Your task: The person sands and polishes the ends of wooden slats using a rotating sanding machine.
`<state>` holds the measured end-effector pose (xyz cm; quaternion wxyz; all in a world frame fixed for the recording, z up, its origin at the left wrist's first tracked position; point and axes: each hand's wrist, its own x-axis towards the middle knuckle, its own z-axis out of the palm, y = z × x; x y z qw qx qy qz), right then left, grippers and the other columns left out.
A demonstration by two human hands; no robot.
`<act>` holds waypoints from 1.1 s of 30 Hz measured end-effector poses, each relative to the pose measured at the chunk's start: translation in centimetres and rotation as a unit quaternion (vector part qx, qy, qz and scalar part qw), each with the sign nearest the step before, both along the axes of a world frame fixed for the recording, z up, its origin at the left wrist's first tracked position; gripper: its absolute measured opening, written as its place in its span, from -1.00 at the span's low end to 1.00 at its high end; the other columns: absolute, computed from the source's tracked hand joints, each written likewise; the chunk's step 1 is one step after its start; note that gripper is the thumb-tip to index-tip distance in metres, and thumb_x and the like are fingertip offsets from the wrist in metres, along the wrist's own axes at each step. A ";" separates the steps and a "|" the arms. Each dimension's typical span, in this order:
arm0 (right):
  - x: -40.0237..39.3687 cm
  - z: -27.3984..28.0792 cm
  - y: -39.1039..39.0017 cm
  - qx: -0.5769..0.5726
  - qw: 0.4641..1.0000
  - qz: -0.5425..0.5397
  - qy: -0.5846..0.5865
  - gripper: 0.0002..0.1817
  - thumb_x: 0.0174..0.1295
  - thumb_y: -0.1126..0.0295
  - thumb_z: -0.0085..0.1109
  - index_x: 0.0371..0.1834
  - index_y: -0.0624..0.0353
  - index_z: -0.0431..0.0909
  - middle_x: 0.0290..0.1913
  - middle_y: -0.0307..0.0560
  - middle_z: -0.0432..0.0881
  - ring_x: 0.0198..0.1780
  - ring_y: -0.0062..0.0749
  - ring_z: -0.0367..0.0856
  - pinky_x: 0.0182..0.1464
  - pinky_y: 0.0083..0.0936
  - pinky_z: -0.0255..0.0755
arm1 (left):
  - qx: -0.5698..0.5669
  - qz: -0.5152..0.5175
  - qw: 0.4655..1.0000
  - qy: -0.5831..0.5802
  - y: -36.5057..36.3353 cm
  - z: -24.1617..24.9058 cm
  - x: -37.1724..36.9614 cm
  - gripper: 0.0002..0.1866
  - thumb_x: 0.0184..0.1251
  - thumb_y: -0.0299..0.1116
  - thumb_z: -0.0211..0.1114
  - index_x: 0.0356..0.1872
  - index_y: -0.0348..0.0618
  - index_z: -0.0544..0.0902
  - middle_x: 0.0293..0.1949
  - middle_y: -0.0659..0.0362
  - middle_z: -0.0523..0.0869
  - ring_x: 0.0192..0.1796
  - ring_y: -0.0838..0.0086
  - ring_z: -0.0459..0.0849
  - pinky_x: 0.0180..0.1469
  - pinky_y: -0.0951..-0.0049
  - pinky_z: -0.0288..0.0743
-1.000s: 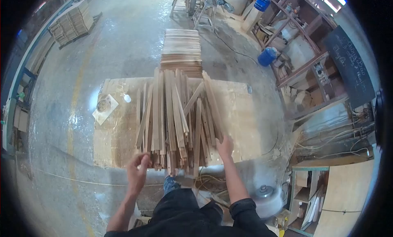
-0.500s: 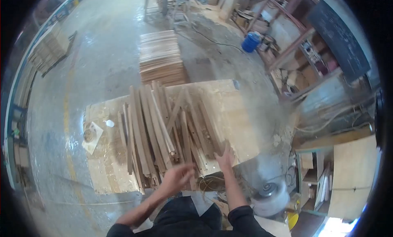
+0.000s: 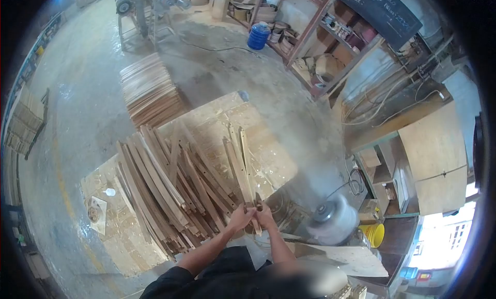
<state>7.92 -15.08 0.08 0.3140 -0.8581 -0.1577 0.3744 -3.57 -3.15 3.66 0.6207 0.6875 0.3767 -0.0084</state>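
Note:
Near the front edge of the worktable (image 3: 217, 110), both hands close around the near ends of a few long wooden strips (image 3: 238, 162). My left hand (image 3: 242, 217) grips them from the left, with my right hand (image 3: 264, 215) right beside it on the other side. Small dark holes show along the strips, which fan slightly apart at their far ends over the table. To the left of my hands lies a loose pile of similar brown strips (image 3: 160, 180). How the fingers wrap around the strip ends is partly hidden.
Beyond the table stands a stack of thin boards (image 3: 152, 89). A white cylindrical machine (image 3: 336, 221) is to the right, with a yellow bucket (image 3: 373, 235) beside it. Farther off are a blue container (image 3: 258, 35), shelves and a chalkboard (image 3: 380, 12).
My left hand has moved right to join my right hand, and both now hold strips apart from the pile. The view has swung to the right.

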 end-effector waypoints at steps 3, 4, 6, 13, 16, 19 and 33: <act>0.4 2.0 -0.1 0.060 0.983 -0.043 0.166 -0.30 0.30 0.01 0.30 0.41 0.16 0.43 0.15 -0.02 0.66 0.12 -0.31 0.66 0.15 -0.37 0.53 | 0.020 0.036 0.999 0.008 -0.1 0.0 1.4 -0.41 0.32 0.04 0.30 -0.01 -0.43 0.63 -0.12 -0.29 0.75 0.02 -0.16 0.73 0.08 0.03 0.58; 0.2 2.2 -0.3 0.079 0.977 -0.049 0.190 -0.31 0.33 0.01 0.28 0.43 0.15 0.41 0.15 -0.06 0.66 0.11 -0.33 0.65 0.15 -0.38 0.52 | 0.042 0.028 0.998 0.023 0.2 0.3 1.8 -0.42 0.31 0.04 0.31 -0.06 -0.43 0.65 -0.15 -0.29 0.75 0.00 -0.15 0.74 0.07 0.03 0.59; -0.2 2.0 -0.9 0.132 0.963 -0.062 0.226 -0.32 0.37 -0.01 0.25 0.44 0.14 0.40 0.14 -0.10 0.65 0.11 -0.35 0.64 0.16 -0.39 0.50 | 0.087 0.016 0.995 0.052 0.7 0.8 2.5 -0.45 0.29 0.03 0.31 -0.14 -0.43 0.69 -0.20 -0.28 0.76 -0.05 -0.15 0.75 0.04 0.04 0.60; -1.2 4.2 -0.2 0.089 0.938 -0.139 0.306 -0.22 0.39 -0.24 0.14 0.37 0.23 0.43 0.09 -0.12 0.66 0.07 -0.33 0.65 0.10 -0.35 0.52 | 0.022 -0.009 1.000 -0.006 1.8 -0.2 4.1 -0.49 0.26 -0.02 0.31 -0.19 -0.41 0.72 -0.27 -0.25 0.77 -0.14 -0.10 0.78 -0.02 0.05 0.61; -0.8 2.9 -0.2 0.094 0.946 -0.147 0.274 -0.22 0.38 -0.29 0.10 0.30 0.24 0.47 -0.01 -0.10 0.70 -0.08 -0.31 0.67 -0.03 -0.30 0.54 | -0.069 0.020 0.996 -0.050 2.3 -4.9 4.3 -0.56 0.31 -0.09 0.31 -0.20 -0.39 0.71 -0.31 -0.15 0.80 -0.24 0.07 0.82 -0.17 0.16 0.65; -0.5 3.0 -0.3 0.075 0.982 -0.088 0.150 -0.20 0.38 -0.31 0.08 0.25 0.30 0.49 -0.03 0.04 0.71 -0.06 -0.17 0.70 -0.05 -0.22 0.55 | -0.184 0.065 0.978 -0.077 3.1 -3.2 3.6 -0.63 0.34 -0.17 0.34 -0.19 -0.37 0.71 -0.35 -0.03 0.80 -0.32 0.29 0.82 -0.30 0.30 0.64; -2.8 1.9 0.1 -0.058 0.992 0.040 -0.103 -0.37 0.52 -0.08 -0.07 0.21 0.38 0.34 -0.14 0.52 0.67 0.00 0.45 0.64 0.02 0.14 0.52 | 0.175 0.065 0.979 0.077 3.2 1.0 3.7 -0.35 0.09 -0.01 0.53 0.00 -0.30 0.48 -0.20 -0.20 0.75 -0.08 -0.16 0.74 -0.05 -0.07 0.59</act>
